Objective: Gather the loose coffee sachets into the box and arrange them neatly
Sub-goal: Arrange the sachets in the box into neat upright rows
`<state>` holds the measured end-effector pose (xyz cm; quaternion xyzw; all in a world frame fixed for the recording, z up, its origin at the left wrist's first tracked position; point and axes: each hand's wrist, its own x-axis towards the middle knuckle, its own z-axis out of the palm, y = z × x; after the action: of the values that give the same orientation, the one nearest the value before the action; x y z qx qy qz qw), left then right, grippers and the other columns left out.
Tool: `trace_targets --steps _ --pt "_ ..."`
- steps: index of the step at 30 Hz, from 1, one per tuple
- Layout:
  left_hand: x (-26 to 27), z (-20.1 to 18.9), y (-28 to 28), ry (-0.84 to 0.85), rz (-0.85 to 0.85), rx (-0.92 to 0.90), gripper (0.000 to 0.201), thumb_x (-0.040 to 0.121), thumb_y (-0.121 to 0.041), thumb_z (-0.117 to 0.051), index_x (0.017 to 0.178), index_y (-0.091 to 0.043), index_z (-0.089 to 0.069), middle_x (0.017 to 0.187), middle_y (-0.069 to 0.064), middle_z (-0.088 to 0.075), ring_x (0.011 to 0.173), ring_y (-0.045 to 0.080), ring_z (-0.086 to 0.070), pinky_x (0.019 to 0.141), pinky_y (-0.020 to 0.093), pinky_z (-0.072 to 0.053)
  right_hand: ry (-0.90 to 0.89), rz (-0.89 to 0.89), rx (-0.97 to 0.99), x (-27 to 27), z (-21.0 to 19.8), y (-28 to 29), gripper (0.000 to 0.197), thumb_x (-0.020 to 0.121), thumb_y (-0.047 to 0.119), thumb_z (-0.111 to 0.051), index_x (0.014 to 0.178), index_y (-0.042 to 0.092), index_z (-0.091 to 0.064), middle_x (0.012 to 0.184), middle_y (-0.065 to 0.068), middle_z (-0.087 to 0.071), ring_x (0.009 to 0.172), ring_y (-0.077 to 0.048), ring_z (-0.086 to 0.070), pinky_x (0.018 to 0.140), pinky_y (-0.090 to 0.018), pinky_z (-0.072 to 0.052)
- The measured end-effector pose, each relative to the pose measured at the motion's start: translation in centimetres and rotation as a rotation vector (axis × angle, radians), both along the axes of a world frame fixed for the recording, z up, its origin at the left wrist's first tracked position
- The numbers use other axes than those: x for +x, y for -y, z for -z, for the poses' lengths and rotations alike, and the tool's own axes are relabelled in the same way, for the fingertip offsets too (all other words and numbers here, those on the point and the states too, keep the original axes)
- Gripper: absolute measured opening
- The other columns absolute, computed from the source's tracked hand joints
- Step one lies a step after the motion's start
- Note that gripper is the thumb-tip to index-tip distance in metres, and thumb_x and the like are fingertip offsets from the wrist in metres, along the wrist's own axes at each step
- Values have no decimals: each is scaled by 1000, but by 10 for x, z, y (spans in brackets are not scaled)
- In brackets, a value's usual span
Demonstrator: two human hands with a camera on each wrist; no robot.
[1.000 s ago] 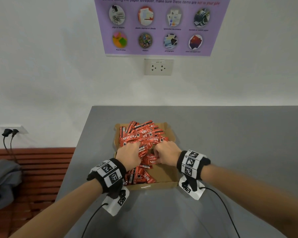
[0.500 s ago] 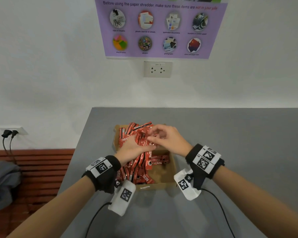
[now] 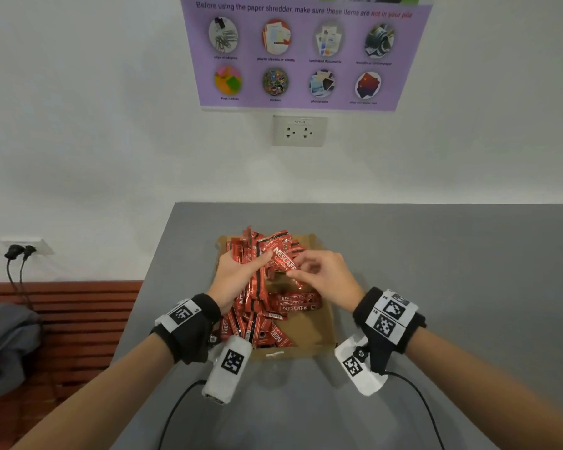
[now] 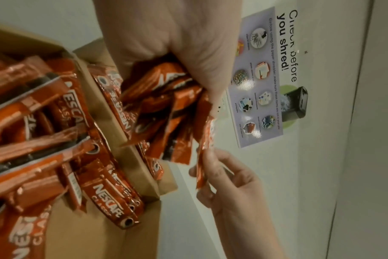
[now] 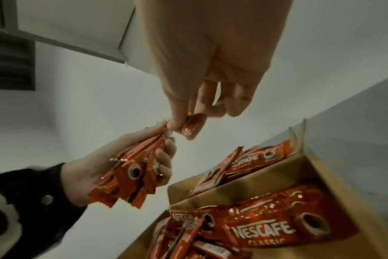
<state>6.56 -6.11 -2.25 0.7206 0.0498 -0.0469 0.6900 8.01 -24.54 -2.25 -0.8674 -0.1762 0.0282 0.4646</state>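
A brown cardboard box [image 3: 319, 339] sits on the grey table, with red Nescafe sachets [image 3: 293, 303] piled loosely inside [image 5: 266, 229]. My left hand [image 3: 238, 274] is raised above the box and grips a bundle of several sachets [image 4: 166, 108] [image 5: 131, 171]. My right hand [image 3: 322, 271] pinches one sachet [image 3: 285, 259] between thumb and fingers, its end touching the bundle [image 5: 189, 128]. More sachets lie in the far part of the box [image 3: 260, 241].
The grey table [image 3: 436, 271] stretches to the right and toward me. Its left edge runs close beside the box. A wooden bench [image 3: 62, 313] with a grey bag [image 3: 4, 345] stands lower left. Cables trail from my wrists over the table front.
Both hands rose out of the box. The left hand lifted a bundle of sachets, and the right hand took hold of a single sachet beside it.
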Motion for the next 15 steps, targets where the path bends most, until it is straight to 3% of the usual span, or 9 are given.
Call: trace_targets --steps 2,4,5,8,11,15 --pt "4 7 -5 6 3 56 26 80 -30 -70 99 -12 -66 94 1 -73 91 13 -68 96 39 -48 3 5 -81 2 2 6 17 80 27 -70 90 14 -70 73 0 -67 62 -3 -56 66 -11 -44" --pt "7 14 -7 -3 55 193 42 75 -39 -75 104 -11 -64 99 1 -71 93 12 -67 94 36 -49 -15 -6 -175 3 4 10 19 83 22 -68 97 10 -72 87 0 -69 72 -4 -57 69 -11 -44" --pt "8 16 -8 -1 91 288 47 72 -42 -77 104 -11 -62 99 -1 -70 92 10 -66 90 32 -51 -56 -25 -220 4 5 12 20 85 19 -66 101 8 -71 92 -1 -69 76 -5 -59 70 -11 -46" --pt "4 15 -7 71 272 623 23 79 -27 -74 94 -19 -58 83 -14 -62 75 -2 -59 66 9 -44 -160 -82 -346 3 11 20 18 87 14 -64 102 6 -70 94 -7 -70 69 -6 -59 62 -8 -47" --pt "0 19 -12 143 469 849 14 81 -20 -70 86 -23 -58 79 -9 -63 66 1 -61 59 13 -48 -159 -138 -442 2 16 24 16 83 14 -69 97 8 -72 95 -5 -70 67 -1 -56 64 -6 -43" --pt "-4 25 -17 132 694 1006 18 80 -28 -69 93 -18 -63 88 -5 -68 74 8 -65 69 21 -55 -94 -188 -563 3 19 18 15 82 14 -70 95 8 -72 100 -4 -69 84 -11 -60 79 -17 -46"
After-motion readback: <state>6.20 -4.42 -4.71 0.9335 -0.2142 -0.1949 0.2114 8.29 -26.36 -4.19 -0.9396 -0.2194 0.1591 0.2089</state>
